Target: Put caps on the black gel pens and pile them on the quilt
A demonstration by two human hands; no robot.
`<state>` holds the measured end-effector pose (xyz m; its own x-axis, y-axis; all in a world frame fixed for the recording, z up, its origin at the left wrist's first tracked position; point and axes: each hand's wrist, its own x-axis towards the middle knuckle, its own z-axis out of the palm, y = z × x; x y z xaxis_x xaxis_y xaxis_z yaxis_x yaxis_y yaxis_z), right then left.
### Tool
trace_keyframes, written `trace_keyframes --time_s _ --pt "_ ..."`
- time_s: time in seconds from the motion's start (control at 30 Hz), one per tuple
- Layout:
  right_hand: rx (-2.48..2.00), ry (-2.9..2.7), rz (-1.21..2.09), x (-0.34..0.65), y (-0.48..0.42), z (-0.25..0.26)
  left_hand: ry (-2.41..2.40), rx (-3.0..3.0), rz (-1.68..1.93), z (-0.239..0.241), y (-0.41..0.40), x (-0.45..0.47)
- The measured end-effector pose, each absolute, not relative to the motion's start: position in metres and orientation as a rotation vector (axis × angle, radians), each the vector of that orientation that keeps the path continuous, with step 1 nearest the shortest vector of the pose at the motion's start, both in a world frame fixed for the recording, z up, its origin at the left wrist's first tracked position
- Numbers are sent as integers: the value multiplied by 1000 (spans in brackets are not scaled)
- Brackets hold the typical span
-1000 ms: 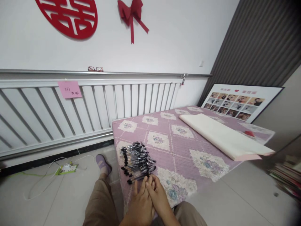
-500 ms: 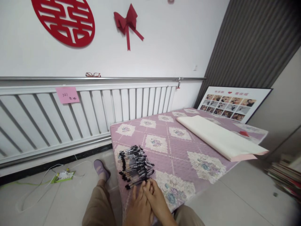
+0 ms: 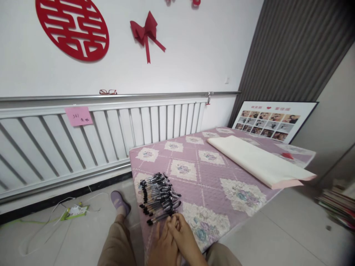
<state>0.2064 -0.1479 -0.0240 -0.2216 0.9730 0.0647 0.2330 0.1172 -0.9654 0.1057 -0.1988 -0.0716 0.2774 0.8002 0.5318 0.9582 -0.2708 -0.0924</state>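
Observation:
A pile of several black-capped clear pens [image 3: 158,194] lies on the near left corner of a table under a pink flowered cloth [image 3: 210,173]. Both my hands rest together at the pile's near edge. My left hand [image 3: 163,248] lies flat on the cloth with its fingers stretched and the thumb apart. My right hand [image 3: 185,241] lies partly over it, its fingertips pressed together at the end of the nearest pen [image 3: 156,220]. Whether that pen is gripped is hidden.
A long roll of cream paper [image 3: 257,162] lies across the table's far right. A framed photo board [image 3: 273,120] leans behind it. A white radiator [image 3: 83,140] lines the wall, with glasses [image 3: 108,91] on its ledge. Books [image 3: 337,205] are stacked on the floor at right.
My hands stay together at the pile's near edge. The view has swung a little, so everything sits slightly further left in the picture.

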Motion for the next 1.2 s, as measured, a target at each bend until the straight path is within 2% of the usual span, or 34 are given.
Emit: trace_keyframes --time_s 0.13,0.33,0.47,0.63,0.73,0.9,1.07,1.2 --pt "-1184 -1540 1130 209 -144 -27 -1418 -2192 -533 -67 -196 97" --pt "-1193 -1493 1085 212 -143 -32 -1412 -2254 -602 -67 -194 92" --pt "-1172 -1445 1045 218 -140 -24 -1614 -2359 -927 -62 -188 87" --pt "-1160 -1340 1111 235 -119 7 -2258 -2078 -1695 1 -158 83" --pt "-1091 -1211 1172 242 -106 41 -2223 -1861 -2032 54 -139 79" --pt "-922 -1139 1149 244 -98 102 -2095 -1812 -2290 116 -128 80" --pt "-932 -1258 997 243 -97 126 -2105 -1777 -2287 136 -126 89" --pt "-1037 -1318 944 241 -95 109 -2163 -1816 -2139 113 -120 85"
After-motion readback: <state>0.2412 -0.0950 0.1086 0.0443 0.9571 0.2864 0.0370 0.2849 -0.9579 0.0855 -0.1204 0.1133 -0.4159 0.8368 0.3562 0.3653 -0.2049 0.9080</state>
